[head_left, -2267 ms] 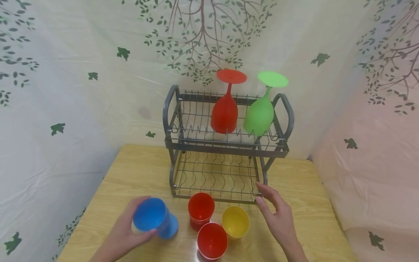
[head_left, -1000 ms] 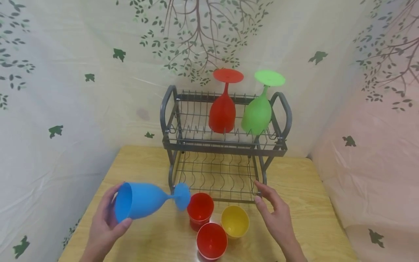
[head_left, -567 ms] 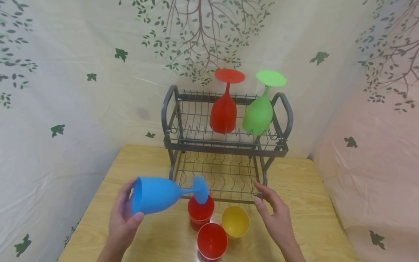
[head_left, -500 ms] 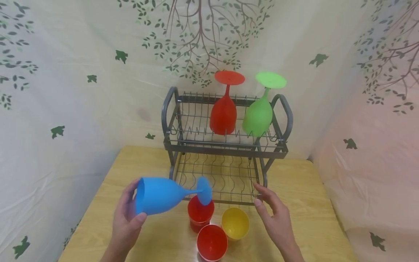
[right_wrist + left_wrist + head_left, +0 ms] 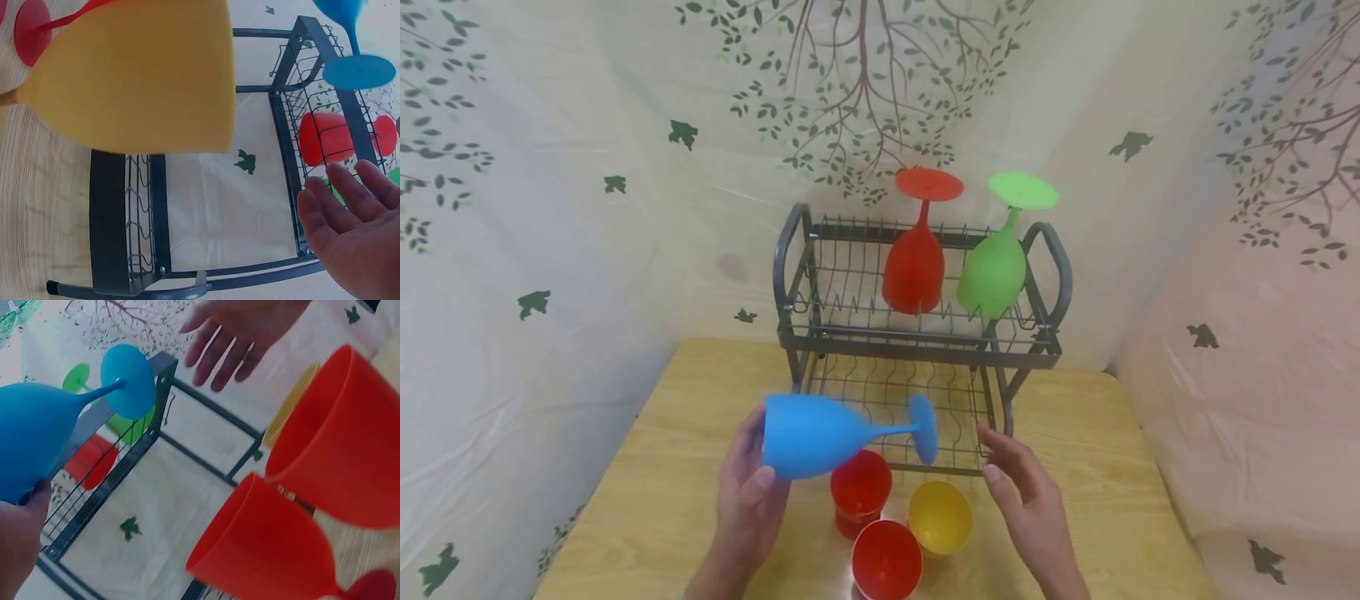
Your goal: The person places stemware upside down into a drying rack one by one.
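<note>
A blue plastic goblet (image 5: 812,435) lies sideways in the air, gripped around its bowl near the rim by my left hand (image 5: 751,508). Its foot points right, in front of the rack's lower tier. In the left wrist view, the thumb presses the bowl of the blue goblet (image 5: 37,434). My right hand (image 5: 1033,508) is held apart from it, by the rack's front right corner, fingers relaxed and holding nothing. Between the hands stand two upright red goblets (image 5: 886,560) and a yellow goblet (image 5: 940,518); the yellow goblet (image 5: 137,81) looms large in the right wrist view.
A dark two-tier dish rack (image 5: 917,348) stands at the back of the wooden table (image 5: 1097,467). On its top tier, a red goblet (image 5: 913,271) and a green goblet (image 5: 992,275) rest upside down. Behind hangs a leaf-patterned cloth (image 5: 625,100).
My left hand has tipped the blue goblet from nearly upright onto its side, raised it and carried it right, toward the middle. The right hand has barely moved.
</note>
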